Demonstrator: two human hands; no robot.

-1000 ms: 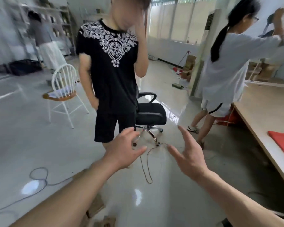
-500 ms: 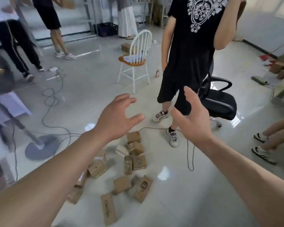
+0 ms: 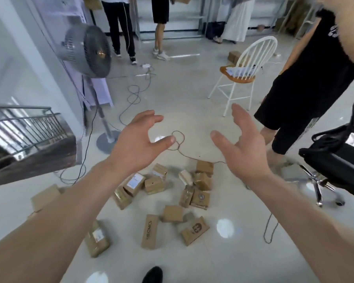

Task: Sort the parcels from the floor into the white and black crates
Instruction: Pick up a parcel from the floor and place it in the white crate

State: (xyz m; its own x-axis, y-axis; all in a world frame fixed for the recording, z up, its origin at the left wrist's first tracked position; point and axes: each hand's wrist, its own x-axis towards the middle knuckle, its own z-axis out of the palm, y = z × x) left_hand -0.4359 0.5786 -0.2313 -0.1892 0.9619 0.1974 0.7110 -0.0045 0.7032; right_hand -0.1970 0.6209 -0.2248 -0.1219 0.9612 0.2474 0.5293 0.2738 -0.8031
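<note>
Several brown cardboard parcels [image 3: 173, 213] lie scattered on the glossy floor below my arms. One long box [image 3: 149, 231] bears printed lettering, another [image 3: 134, 183] carries a white label, and one more [image 3: 96, 238] lies at the lower left. My left hand [image 3: 139, 146] hovers above the pile with spread, relaxed fingers and holds nothing. My right hand [image 3: 241, 148] hangs beside it, palm turned inward, also empty. No white or black crate is in view.
A standing fan [image 3: 88, 50] and its base [image 3: 107, 140] are at the left, beside stair railings [image 3: 23, 127]. A white chair [image 3: 243, 72], a person in black [image 3: 307, 84] and a black office chair [image 3: 335, 162] stand right. Cables [image 3: 135, 94] cross the floor. More people stand at the back.
The view has swung left and down: the parcels now lie centred below my hands, and the fan and stairs have come into view. Both hands stay spread and empty.
</note>
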